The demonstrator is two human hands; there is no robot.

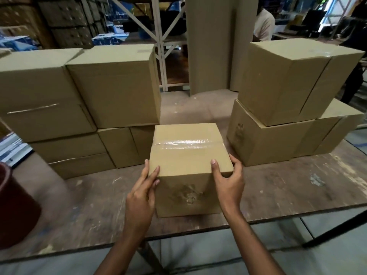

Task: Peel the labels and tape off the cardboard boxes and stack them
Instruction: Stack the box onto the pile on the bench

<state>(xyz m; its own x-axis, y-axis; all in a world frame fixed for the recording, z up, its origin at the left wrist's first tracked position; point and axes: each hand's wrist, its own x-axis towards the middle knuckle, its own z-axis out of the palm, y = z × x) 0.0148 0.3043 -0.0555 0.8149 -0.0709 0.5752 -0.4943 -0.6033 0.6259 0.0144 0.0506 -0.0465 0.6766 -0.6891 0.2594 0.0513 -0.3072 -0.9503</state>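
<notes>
A small cardboard box (188,167) sits at centre frame on the worn bench (278,191), clear tape (188,142) across its top. I see the left hand (142,193) and right hand (228,183) clasping its near corners (fingers curled over the edges). Stacked boxes (111,86) flank it.

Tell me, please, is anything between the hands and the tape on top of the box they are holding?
Nothing visible blocks it. The left hand and the right hand grip the near corners of the box. The clear tape lies across the bare top, just beyond the fingertips, with only bare cardboard in between.
</notes>
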